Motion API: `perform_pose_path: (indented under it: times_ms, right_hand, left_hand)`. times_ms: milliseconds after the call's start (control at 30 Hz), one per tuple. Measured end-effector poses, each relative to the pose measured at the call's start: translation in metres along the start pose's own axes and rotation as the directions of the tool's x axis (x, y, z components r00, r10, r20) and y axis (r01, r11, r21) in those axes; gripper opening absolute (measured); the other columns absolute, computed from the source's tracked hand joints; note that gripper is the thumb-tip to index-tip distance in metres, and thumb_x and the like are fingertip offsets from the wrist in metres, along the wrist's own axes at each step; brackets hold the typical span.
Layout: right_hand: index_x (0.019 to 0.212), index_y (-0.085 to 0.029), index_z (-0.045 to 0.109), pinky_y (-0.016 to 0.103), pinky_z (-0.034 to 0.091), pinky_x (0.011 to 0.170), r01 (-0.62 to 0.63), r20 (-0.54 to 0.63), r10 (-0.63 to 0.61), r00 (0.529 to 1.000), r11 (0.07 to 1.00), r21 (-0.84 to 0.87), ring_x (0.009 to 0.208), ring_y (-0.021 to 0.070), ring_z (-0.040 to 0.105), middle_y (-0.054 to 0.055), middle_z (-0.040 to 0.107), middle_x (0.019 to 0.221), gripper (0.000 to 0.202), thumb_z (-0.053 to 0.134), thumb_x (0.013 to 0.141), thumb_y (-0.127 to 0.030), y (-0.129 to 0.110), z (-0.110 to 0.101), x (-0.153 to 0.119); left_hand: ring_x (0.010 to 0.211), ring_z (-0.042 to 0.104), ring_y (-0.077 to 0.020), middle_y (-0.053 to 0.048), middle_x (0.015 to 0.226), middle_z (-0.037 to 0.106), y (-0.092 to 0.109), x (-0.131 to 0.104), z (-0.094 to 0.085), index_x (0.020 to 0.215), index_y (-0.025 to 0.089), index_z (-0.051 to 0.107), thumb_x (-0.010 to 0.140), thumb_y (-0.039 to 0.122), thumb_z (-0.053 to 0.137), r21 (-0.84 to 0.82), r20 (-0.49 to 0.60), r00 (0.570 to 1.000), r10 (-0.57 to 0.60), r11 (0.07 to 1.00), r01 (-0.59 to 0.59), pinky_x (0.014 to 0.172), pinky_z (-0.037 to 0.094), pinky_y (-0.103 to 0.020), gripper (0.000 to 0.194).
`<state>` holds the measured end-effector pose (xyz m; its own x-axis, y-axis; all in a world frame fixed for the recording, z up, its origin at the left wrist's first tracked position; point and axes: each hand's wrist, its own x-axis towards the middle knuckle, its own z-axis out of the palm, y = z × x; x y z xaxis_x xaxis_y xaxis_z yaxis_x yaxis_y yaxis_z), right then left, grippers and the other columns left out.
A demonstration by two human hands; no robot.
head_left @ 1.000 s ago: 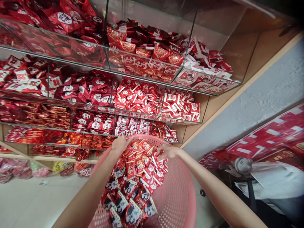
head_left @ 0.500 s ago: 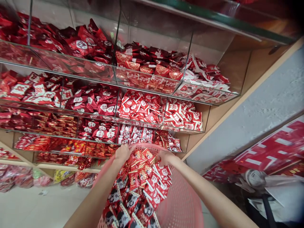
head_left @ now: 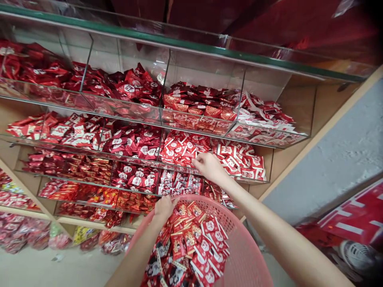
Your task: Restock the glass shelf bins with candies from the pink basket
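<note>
A pink perforated basket at the bottom centre holds many small red packets, some with white edges and others with dark pictures. My left hand is closed on the basket's far rim. Above the basket, my right hand is at the front edge of a shelf compartment full of red packets with white marks. Its fingers are bent and pressed together; whether a packet is between them is too small to tell.
Glass-fronted shelves with dividers hold rows of red packets. A thick glass shelf edge crosses above. Bagged goods lie on the floor at lower left. A grey wall and a white fan-like object are on the right.
My right hand has left the basket and moved up to the shelf. My left hand stays on the rim. The view has shifted, so the shelves and basket appear lower and further right.
</note>
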<state>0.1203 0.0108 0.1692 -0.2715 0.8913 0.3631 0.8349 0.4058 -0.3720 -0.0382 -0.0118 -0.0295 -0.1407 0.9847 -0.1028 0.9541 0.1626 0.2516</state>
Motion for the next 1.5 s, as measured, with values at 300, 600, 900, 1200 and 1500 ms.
perform_pose_path:
  times_ms: [300,600,900,1200,1500]
  right_hand:
    - [0.045,-0.017,0.057,0.024,0.040,0.058,-0.275,0.008,0.286,0.958,0.912,0.303,0.055,0.0130,0.054,0.003,0.058,0.049,0.034,0.064,0.073,-0.034,-0.015,0.034,0.061]
    - [0.060,-0.014,0.056,0.017,0.032,0.037,-0.333,0.096,0.339,0.936,0.760,0.559,0.035,0.0040,0.042,0.003,0.066,0.060,0.021,0.054,0.080,-0.019,-0.019,0.023,0.057]
    - [0.065,-0.015,0.052,0.015,0.032,0.034,-0.126,-0.008,0.177,0.984,0.732,0.669,0.035,0.0046,0.047,-0.001,0.061,0.055,0.023,0.060,0.080,-0.030,0.015,-0.012,0.014]
    - [0.085,-0.019,0.049,0.017,0.040,0.036,-0.040,-0.120,0.227,0.966,0.593,0.804,0.046,0.0105,0.060,-0.005,0.055,0.059,0.032,0.058,0.079,-0.050,0.061,0.017,-0.076]
    - [0.084,-0.020,0.048,0.018,0.044,0.043,-0.405,0.352,0.220,0.910,0.284,0.869,0.050,0.0117,0.063,-0.004,0.061,0.060,0.040,0.067,0.071,-0.052,0.091,0.074,-0.113]
  left_hand:
    - [0.095,0.063,-0.0284,-0.019,0.099,0.064,-0.004,0.004,0.007,0.102,0.010,0.061,0.087,0.060,0.029,-0.010,-0.034,0.999,0.010,1.000,-0.011,0.079,0.048,-0.036,0.061]
    - [0.096,0.062,-0.0293,-0.019,0.100,0.064,-0.001,-0.001,0.001,0.104,0.008,0.060,0.088,0.058,0.027,-0.011,-0.020,1.000,0.017,1.000,-0.017,0.079,0.049,-0.036,0.062]
    - [0.096,0.062,-0.0283,-0.017,0.100,0.065,-0.001,0.001,0.000,0.105,0.009,0.060,0.088,0.059,0.027,0.006,0.002,1.000,0.027,1.000,-0.027,0.079,0.048,-0.035,0.062]
    - [0.095,0.063,-0.0285,-0.018,0.098,0.065,0.004,0.001,-0.001,0.106,0.009,0.060,0.087,0.060,0.028,0.074,-0.002,1.000,0.013,0.997,-0.013,0.078,0.049,-0.036,0.063]
    - [0.097,0.062,-0.0284,-0.017,0.098,0.065,0.003,0.001,-0.002,0.105,0.009,0.059,0.087,0.061,0.027,0.073,0.001,1.000,0.016,0.997,-0.016,0.080,0.048,-0.035,0.064]
